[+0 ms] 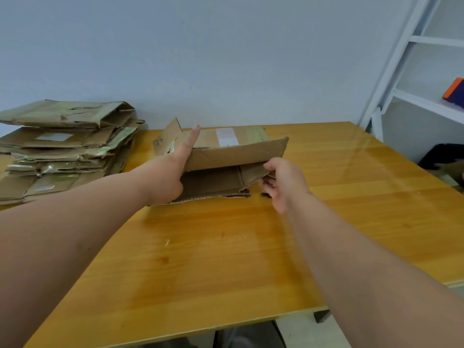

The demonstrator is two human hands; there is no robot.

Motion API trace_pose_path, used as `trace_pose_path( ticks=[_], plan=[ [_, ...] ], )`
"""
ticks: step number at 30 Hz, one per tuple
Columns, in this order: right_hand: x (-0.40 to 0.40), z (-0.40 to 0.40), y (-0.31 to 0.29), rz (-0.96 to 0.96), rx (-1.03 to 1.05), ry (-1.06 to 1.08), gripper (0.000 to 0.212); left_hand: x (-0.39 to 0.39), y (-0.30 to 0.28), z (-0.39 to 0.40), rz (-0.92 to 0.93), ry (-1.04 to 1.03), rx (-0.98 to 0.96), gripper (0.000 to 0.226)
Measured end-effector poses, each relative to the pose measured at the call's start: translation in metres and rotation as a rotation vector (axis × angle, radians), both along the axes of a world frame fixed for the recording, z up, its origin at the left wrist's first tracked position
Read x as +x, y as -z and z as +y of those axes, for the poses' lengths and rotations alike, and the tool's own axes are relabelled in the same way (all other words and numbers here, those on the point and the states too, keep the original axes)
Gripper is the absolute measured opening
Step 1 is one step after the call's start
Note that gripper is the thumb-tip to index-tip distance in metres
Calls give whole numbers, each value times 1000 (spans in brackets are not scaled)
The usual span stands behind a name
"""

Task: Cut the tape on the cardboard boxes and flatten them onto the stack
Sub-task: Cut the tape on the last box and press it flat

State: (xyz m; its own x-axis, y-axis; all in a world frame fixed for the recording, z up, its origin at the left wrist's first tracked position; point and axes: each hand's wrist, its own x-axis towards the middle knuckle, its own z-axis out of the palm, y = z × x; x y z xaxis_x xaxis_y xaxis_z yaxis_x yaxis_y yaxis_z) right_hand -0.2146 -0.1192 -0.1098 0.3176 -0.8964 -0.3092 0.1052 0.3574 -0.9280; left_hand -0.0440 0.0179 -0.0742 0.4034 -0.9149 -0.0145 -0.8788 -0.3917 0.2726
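Now my right hand [281,182] pinches the box's [226,159] near right flap, my left [173,169] lies flat-fingered against its left end; box sits mid-table, long axis left-right, stack [65,146] beyond, nearer my left

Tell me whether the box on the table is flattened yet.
Not yet: the box still gapes open at its near end, half-collapsed between both hands.

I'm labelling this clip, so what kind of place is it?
Probably a storeroom or packing room: a stack of flattened brown cardboard boxes on an orange wooden table, beside white metal shelving and a bare wall.
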Motion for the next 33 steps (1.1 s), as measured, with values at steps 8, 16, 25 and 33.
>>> trace_pose_path(
  ticks=[8, 16, 25, 33],
  plan=[
    [-47, -12, 34, 1153, -668, -295, 44, -8, 9, -4, 61, 3, -50, 121],
    [-64, -28, 29, 1427, -772, -289, 31, -15, 10, -7, 7, 41, 25, 123],
    [-43, -26, 8, 791, -1047, 319, 39, -23, 18, -25, -168, 86, 124, 111],
    [-36, -11, 25, 1248, -1134, -510, 33, -22, 13, -22, 104, 240, 70, 90]
  ],
)
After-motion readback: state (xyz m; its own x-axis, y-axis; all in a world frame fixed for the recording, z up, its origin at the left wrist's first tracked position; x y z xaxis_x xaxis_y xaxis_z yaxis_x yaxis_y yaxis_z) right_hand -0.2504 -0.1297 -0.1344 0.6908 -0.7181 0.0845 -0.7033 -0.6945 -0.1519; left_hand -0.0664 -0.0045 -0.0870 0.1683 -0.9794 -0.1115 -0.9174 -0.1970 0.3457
